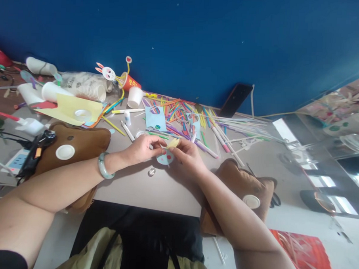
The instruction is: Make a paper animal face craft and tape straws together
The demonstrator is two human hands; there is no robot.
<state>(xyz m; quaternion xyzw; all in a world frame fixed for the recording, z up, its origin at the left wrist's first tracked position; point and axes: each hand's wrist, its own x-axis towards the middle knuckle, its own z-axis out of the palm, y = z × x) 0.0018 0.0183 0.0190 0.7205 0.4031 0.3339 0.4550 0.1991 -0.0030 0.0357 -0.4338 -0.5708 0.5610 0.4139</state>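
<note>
My left hand (145,149), with a pale green bangle on its wrist, is closed in a pinch at the upper edge of a round light blue paper cutout (164,158) with red spots. My right hand (188,155) pinches a small pale yellow paper piece (172,143) just above it. The fingertips of both hands nearly meet, and they hide where the papers join, if they do. On the table (129,192) below my hands sits a small clear round object (151,171). A light blue sheet with cut holes (155,117) lies beyond them.
Colourful sticks (180,114) and markers crowd the table's back. A red paper cup (130,83) with a rabbit face (108,73) stands near paper cups (90,91). A phone (235,99) leans on the blue wall. Brown cushions (86,146) flank my arms.
</note>
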